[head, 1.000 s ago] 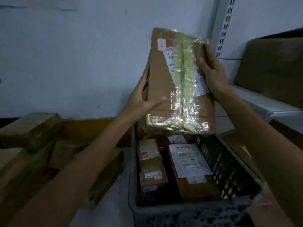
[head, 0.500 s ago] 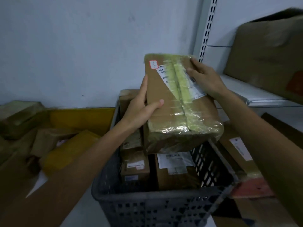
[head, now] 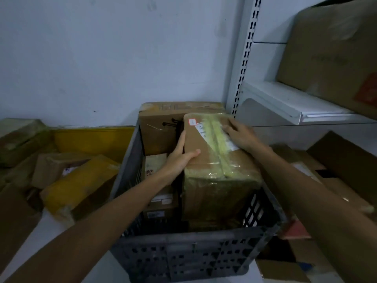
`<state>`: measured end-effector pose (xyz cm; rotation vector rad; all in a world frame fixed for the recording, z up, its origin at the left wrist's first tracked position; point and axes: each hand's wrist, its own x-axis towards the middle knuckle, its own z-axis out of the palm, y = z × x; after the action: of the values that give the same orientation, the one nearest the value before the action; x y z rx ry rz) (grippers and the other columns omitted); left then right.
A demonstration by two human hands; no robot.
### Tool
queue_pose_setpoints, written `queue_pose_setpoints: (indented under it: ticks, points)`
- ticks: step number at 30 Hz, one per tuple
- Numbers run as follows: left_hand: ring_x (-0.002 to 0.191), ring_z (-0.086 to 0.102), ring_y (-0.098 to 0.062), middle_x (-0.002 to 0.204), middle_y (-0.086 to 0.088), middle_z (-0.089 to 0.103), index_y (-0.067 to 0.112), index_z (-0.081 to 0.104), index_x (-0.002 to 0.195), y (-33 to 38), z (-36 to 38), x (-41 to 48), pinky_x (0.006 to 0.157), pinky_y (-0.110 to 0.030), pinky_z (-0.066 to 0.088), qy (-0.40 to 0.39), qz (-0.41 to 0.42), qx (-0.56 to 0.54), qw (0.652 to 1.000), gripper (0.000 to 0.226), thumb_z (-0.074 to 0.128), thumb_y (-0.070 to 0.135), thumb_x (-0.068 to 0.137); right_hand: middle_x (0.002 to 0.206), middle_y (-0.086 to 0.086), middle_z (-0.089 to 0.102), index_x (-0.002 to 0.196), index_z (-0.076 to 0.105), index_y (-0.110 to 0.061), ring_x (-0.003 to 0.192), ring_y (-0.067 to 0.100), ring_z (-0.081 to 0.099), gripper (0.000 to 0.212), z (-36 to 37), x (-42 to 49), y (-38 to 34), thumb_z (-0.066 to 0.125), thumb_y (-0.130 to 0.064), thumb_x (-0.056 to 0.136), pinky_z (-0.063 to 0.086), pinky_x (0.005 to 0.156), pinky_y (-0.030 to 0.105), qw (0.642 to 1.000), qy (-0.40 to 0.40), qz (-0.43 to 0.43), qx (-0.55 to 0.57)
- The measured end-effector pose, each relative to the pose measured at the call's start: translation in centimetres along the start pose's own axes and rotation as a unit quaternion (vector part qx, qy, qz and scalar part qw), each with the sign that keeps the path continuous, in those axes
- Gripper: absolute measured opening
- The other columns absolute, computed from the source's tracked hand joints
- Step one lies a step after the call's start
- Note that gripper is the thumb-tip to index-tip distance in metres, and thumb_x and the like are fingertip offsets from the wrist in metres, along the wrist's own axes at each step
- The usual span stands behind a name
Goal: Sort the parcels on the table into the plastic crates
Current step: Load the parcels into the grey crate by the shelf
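A brown cardboard parcel (head: 208, 160) bound with yellow-green tape and a white label sits in the right half of the dark grey plastic crate (head: 183, 256), on top of other parcels. My left hand (head: 179, 158) grips its left edge, thumb across the top. My right hand (head: 242, 135) lies on its top near the label. Small labelled boxes (head: 161, 201) fill the crate's left side. A larger brown box (head: 163, 127) stands at the crate's back.
Loose parcels lie on the table to the left, among them a yellow-wrapped one (head: 79, 184) and a brown box (head: 53, 168), with a yellow crate (head: 91, 139) behind. More cartons (head: 338, 166) sit right. A white shelf (head: 285, 103) carries a big carton (head: 330, 54).
Both hands have lowered the taped parcel from upright in front of the wall down into the crate's right side. The view has tilted down toward the crate.
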<state>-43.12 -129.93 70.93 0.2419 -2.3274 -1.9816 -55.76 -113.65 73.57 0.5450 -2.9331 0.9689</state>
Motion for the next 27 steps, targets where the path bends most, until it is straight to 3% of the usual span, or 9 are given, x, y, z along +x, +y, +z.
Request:
queue_pose_setpoints:
  ticks: [2,5,10,13,15,19,21,24,27]
  points:
    - [0.104,0.057,-0.013,0.134,0.001,0.047,0.033,0.003,0.149,-0.2,0.2,0.8,0.091,-0.032,0.049,0.004,-0.02,-0.021,1.0,0.077,0.055,0.021,0.093,0.14,0.01,0.049,0.143,0.039,-0.02,0.123,0.03,0.048,0.053,0.5,0.6,0.2,0.037,-0.048,0.098,0.039,0.096,0.035,0.999,-0.01,-0.003,-0.042]
    - [0.111,0.055,-0.02,0.128,0.001,0.048,0.032,0.001,0.149,0.2,0.7,1.5,0.101,-0.041,0.045,0.006,-0.044,-0.038,0.998,0.078,0.054,0.02,0.093,0.141,0.011,0.048,0.14,0.042,-0.015,0.125,0.03,0.046,0.052,0.1,1.9,-0.4,0.034,-0.046,0.099,0.038,0.098,0.034,0.995,-0.041,-0.002,-0.093]
    - [0.112,0.055,-0.021,0.125,0.002,0.048,0.035,-0.001,0.149,-0.5,1.4,2.4,0.101,-0.044,0.044,0.021,-0.046,-0.047,0.998,0.079,0.053,0.021,0.094,0.13,0.014,0.053,0.12,0.054,-0.014,0.116,0.03,0.05,0.049,0.7,2.9,-0.5,0.034,-0.052,0.096,0.042,0.096,0.039,0.992,-0.057,-0.018,-0.109]
    - [0.11,0.056,-0.021,0.134,0.0,0.047,0.036,0.001,0.149,-1.1,1.1,2.7,0.1,-0.044,0.045,0.029,-0.045,-0.061,0.997,0.079,0.055,0.023,0.092,0.148,0.019,0.03,0.137,0.041,-0.02,0.134,0.036,0.033,0.057,1.7,2.3,-0.4,0.029,-0.056,0.094,0.032,0.107,0.046,0.99,-0.052,0.005,-0.133]
    - [0.112,0.056,-0.019,0.136,0.002,0.048,0.039,0.004,0.148,-1.7,0.9,2.7,0.101,-0.042,0.045,0.036,-0.044,-0.048,0.997,0.078,0.057,0.029,0.091,0.148,0.02,0.029,0.137,0.04,-0.021,0.134,0.037,0.032,0.058,1.8,2.2,-0.5,0.029,-0.058,0.094,0.032,0.108,0.047,0.989,-0.044,-0.001,-0.139]
    - [0.116,0.054,-0.017,0.129,0.011,0.048,0.039,0.006,0.148,-1.2,-0.1,2.2,0.099,-0.032,0.042,0.017,-0.028,0.074,0.997,0.075,0.054,0.044,0.09,0.141,0.016,0.042,0.134,0.046,-0.022,0.128,0.036,0.039,0.053,1.3,1.9,-1.2,0.033,-0.054,0.095,0.035,0.103,0.047,0.984,-0.025,-0.002,-0.176]
    - [0.124,0.047,-0.02,0.137,0.004,0.044,0.031,0.011,0.149,-0.5,-1.0,1.9,0.098,-0.031,0.039,0.035,0.011,0.169,0.985,0.07,0.049,0.045,0.092,0.139,0.017,0.044,0.132,0.047,-0.019,0.126,0.037,0.041,0.046,1.3,1.6,-2.4,0.035,-0.047,0.096,0.035,0.103,0.049,0.982,0.002,-0.016,-0.188]
    - [0.138,0.03,-0.023,0.152,-0.004,0.028,0.023,0.015,0.149,-0.1,-3.3,1.3,0.105,-0.036,0.031,0.082,0.046,0.289,0.953,0.068,0.044,0.048,0.094,0.146,0.015,0.04,0.143,0.035,-0.014,0.132,0.035,0.038,0.052,1.7,1.4,-4.9,0.04,-0.039,0.098,0.033,0.108,0.049,0.986,0.054,-0.074,-0.138]
    - [0.137,0.031,-0.022,0.151,-0.003,0.031,0.02,0.028,0.146,-0.8,-7.3,0.5,0.107,-0.036,0.03,0.122,0.038,0.356,0.926,0.062,0.044,0.048,0.094,0.149,0.013,0.035,0.148,0.025,-0.014,0.136,0.032,0.033,0.061,3.0,0.9,-9.1,0.045,-0.037,0.096,0.029,0.109,0.041,0.977,0.063,-0.15,-0.14]
